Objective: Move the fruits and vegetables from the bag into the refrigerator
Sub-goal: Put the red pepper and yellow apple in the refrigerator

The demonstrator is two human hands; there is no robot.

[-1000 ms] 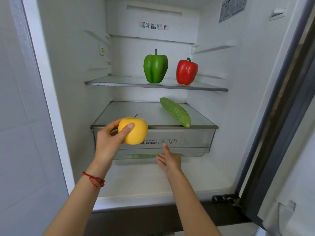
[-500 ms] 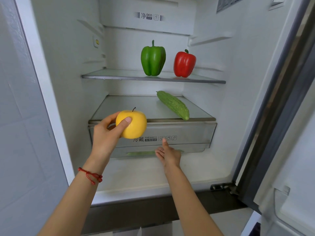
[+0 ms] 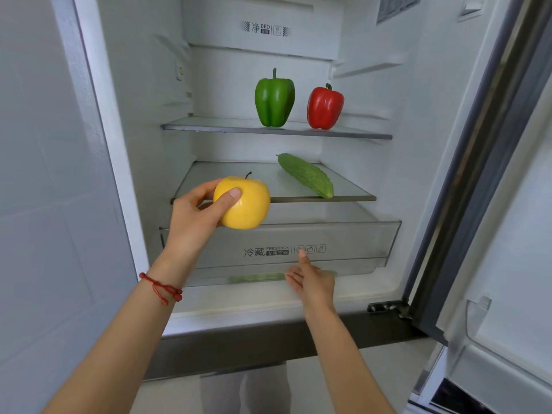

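Just in front of the lower glass shelf, a yellow apple is held in the air above the drawer, stem up. Left hand grips it, thumb pressed on the apple's near side and fingers curled round the far side; a red string bracelet circles that wrist. Right hand reaches under the drawer's front edge, thumb lying up against the front panel and fingers tucked beneath; whether that grip is closed on the edge or only resting there, I cannot tell. The drawer stands pulled partly out from under the shelf, and something green shows blurred through its lower front. On the lower shelf a bitter gourd lies at a slant, its near tip at the shelf's front edge. On the upper shelf a green bell pepper and a red bell pepper stand upright, near each other but apart. At right the refrigerator door is open.
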